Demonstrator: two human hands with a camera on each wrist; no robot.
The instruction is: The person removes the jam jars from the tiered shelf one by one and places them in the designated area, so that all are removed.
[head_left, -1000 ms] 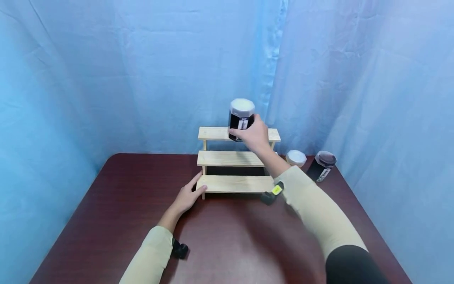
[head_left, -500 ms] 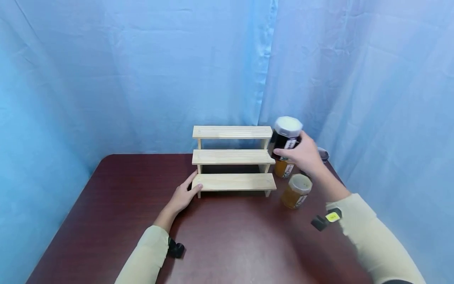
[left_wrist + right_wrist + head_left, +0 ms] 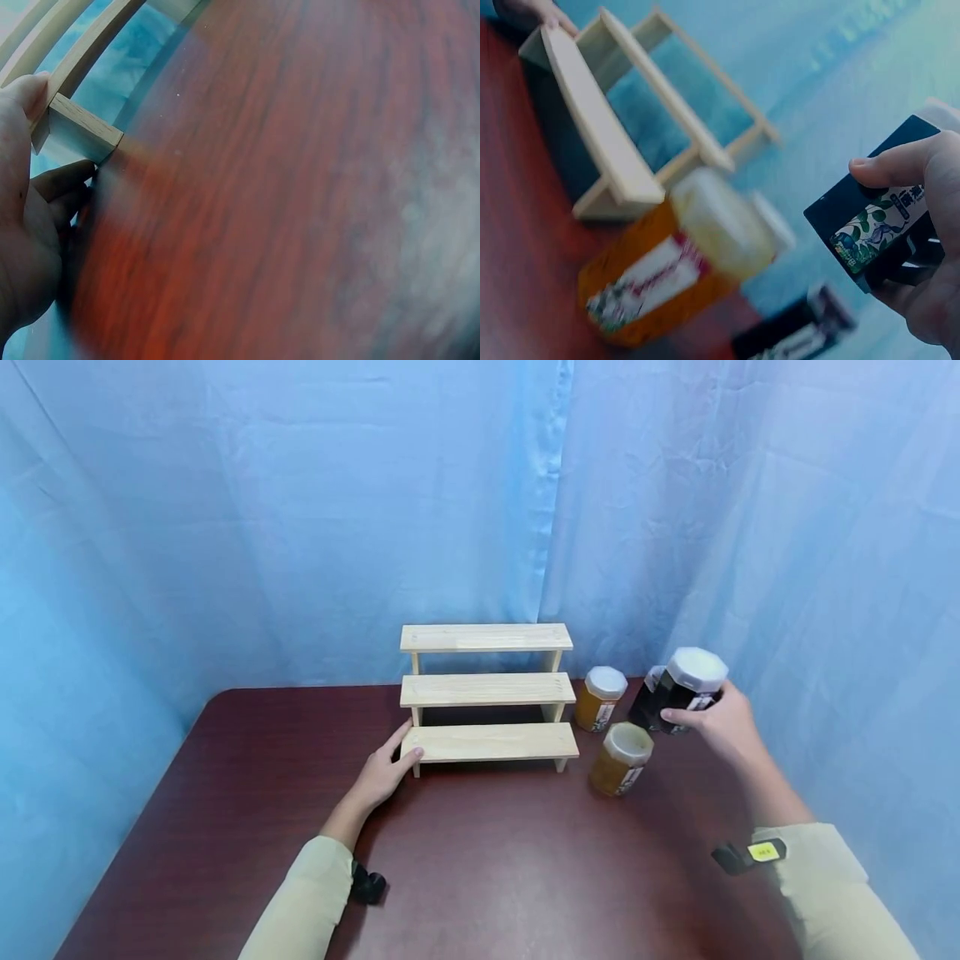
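Observation:
My right hand (image 3: 727,722) grips a dark jar with a white lid (image 3: 693,670), thumb across its near side. In the right wrist view, the held jar's label (image 3: 874,225) shows leaves and berries. Just behind and left of it is a second dark jar (image 3: 643,708), partly hidden by the held one. My left hand (image 3: 381,777) holds the left end of a three-step wooden rack (image 3: 487,743). Its thumb lies on top of the lowest board (image 3: 86,56), and its other fingers reach down by the leg (image 3: 86,127).
Two amber jars stand right of the rack: one with a white lid (image 3: 597,706) farther back, one with a translucent lid (image 3: 621,764) nearer. They sit on a dark red-brown table (image 3: 480,868). Blue curtains (image 3: 337,527) hang behind and at both sides.
My right hand has carried the dark jar from in front of the rack's top step rightward and down, to beside the other dark jar. My left hand stays on the rack.

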